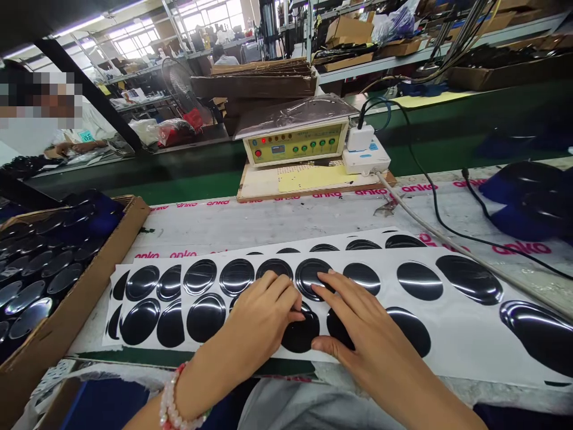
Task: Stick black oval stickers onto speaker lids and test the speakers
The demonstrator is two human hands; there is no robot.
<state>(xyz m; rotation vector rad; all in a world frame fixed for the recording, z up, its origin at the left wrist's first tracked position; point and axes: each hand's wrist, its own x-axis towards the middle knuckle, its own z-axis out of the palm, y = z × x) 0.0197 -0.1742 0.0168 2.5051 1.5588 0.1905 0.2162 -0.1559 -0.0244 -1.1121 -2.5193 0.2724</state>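
White backing sheets (452,340) lie overlapped along the table's front edge, each carrying rows of glossy black oval stickers (419,280). My left hand (262,316), with a bead bracelet at the wrist, rests on the top sheet. Its fingers are curled together, and their tips are bunched at the upper edge of one black oval sticker (299,335) in the front row. My right hand (358,328) lies flat beside it with fingers stretched out. Its index tip touches an oval in the back row (308,273), and its thumb rests by the front oval.
A cardboard box (67,310) of loose black ovals stands at the left. Behind the sheets are a yellow control unit (295,143) on a board, a white power strip (364,158) and cables (441,224) across the table. Dark blue parts (523,197) sit at the right. Another person sits far left.
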